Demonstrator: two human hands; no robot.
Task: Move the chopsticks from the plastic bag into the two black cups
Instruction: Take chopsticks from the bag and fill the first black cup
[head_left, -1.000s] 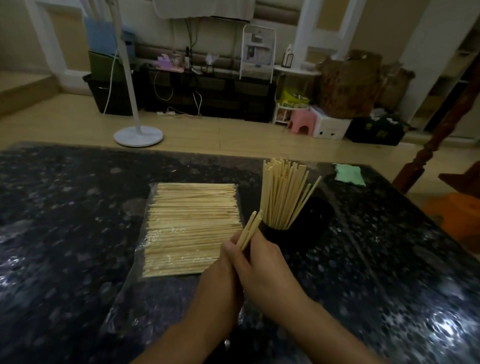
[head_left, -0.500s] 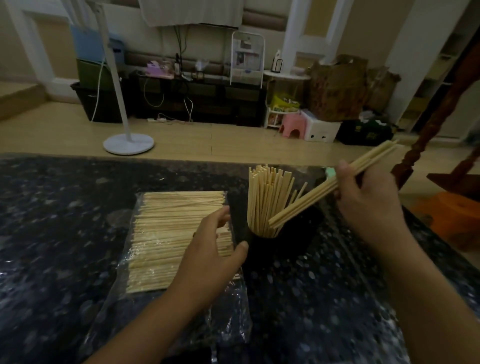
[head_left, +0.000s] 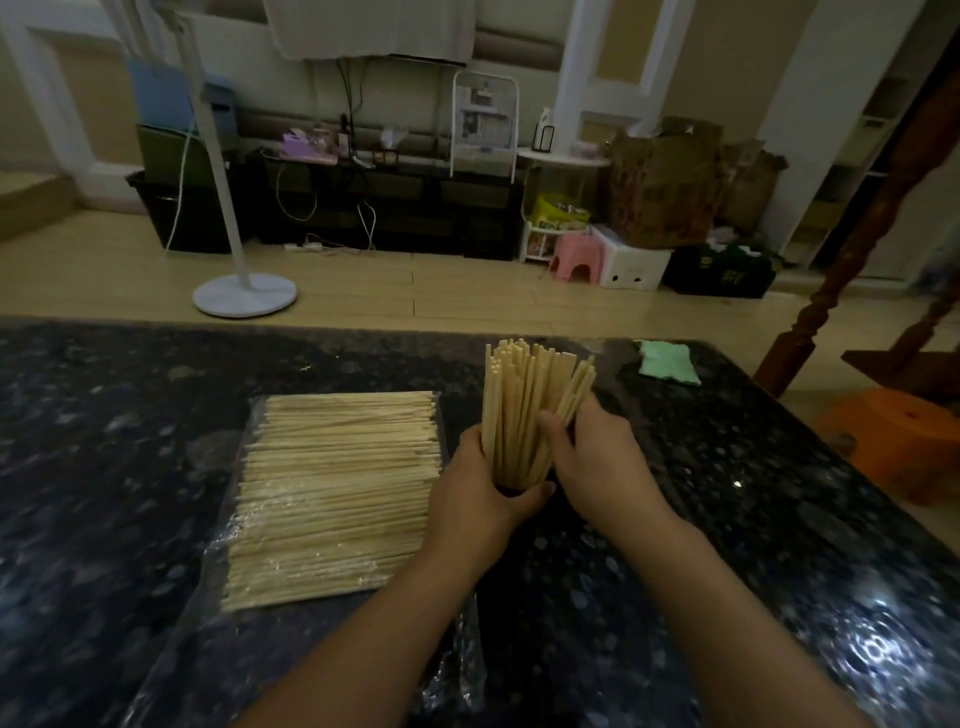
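A person's two bare forearms reach forward over a dark, speckled stone surface (head_left: 104, 467). Between the hands stands a bundle of upright chopsticks (head_left: 524, 410), pale wood, their tops fanning slightly to the right. They stand in a black cup (head_left: 519, 491), of which only a dark sliver shows between the hands. The left hand (head_left: 478, 499) wraps around the cup and the foot of the bundle, its thumb curling across the front; its grip is clamped on the cup. The right hand (head_left: 597, 462) presses against the right side of the bundle, fingers curled around the sticks, so its grip is closed on the chopsticks. Only one cup can be made out.

Just to the left of the hands lies a clear plastic bag (head_left: 208, 597), flat on the surface, with a broad layer of chopsticks (head_left: 332, 493) lying side by side in it, tips pointing right. A pale green cloth (head_left: 667, 361) lies near the far right edge of the surface. Beyond is a wooden floor with the white round base of a standing fan (head_left: 244, 293) and a small pink stool (head_left: 574, 257).
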